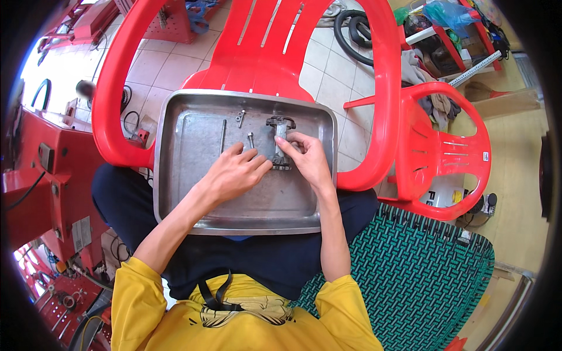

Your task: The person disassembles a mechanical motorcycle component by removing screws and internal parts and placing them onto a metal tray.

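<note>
A spool-shaped metal part (281,136), dark at its wider ends and lighter along the middle, stands lengthwise in a shallow steel tray (193,202) on my lap. My right hand (308,159) pinches its middle between thumb and fingers. Close to its lower end is my left hand (234,172), fingers curled inward and thumb hidden; what they hold, if anything, does not show. Left of the part lie a short bolt (250,139), a long thin rod (223,136) and a small bolt with a ring-shaped end (240,118).
The tray's far side meets a red plastic chair (252,64) facing me. Another red chair (451,152) stands at right, near a green woven seat (404,275). Red machinery (64,187) fills the left. A black tube (351,35) lies on the tiled floor (167,70).
</note>
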Available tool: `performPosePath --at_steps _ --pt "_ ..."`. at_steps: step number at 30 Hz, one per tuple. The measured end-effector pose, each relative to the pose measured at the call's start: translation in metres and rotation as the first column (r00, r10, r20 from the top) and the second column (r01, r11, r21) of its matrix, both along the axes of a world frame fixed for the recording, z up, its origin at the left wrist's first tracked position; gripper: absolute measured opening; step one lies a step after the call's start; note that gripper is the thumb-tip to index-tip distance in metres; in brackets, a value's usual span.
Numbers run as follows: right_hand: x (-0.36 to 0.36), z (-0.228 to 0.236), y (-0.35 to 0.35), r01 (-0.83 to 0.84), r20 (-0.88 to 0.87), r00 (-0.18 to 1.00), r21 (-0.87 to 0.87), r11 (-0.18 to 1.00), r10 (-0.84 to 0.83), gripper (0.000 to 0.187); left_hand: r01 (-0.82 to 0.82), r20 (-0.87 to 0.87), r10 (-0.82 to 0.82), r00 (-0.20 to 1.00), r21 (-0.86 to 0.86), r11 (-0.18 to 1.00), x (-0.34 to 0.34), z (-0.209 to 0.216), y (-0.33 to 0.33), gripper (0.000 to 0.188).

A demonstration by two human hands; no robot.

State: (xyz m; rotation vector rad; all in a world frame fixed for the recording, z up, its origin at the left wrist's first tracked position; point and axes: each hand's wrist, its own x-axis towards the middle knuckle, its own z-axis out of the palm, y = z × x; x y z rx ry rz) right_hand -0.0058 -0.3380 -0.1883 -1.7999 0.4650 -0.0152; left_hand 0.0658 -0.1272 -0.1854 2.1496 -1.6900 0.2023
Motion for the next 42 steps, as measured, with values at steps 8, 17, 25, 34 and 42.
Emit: performPosePath --at_steps 8,17,25,34,42 --pt "-0.007 0.029 0.005 0.043 0.146 0.988 0.038 0.998 -0.048 0.015 -0.114 0.013 0.117 0.993 -0.160 0.981 0.015 0.017 0.003 0.021" --pt "-0.009 0.032 0.006 0.146 0.333 0.941 -0.255 0.956 -0.055 0.020 -0.520 -0.507 0.431 0.746 -0.039 0.853 0.039 0.039 0.020 0.033" --pt "-0.012 0.040 0.020 -0.086 0.457 0.852 -0.361 0.929 0.256 0.019 -0.202 -0.552 0.087 0.829 -0.150 0.968 0.020 0.047 0.011 0.078" --pt "0.002 0.065 0.023 -0.209 0.295 0.897 -0.378 0.902 0.331 0.027 -0.361 -0.669 0.129 0.732 -0.220 0.906 0.031 0.023 0.015 0.054" --pt "0.028 0.036 -0.010 -0.124 -0.119 0.991 -0.674 0.729 0.058 0.033 -0.738 -0.981 -0.046 0.188 -0.172 0.653 0.049 0.045 0.032 0.037"
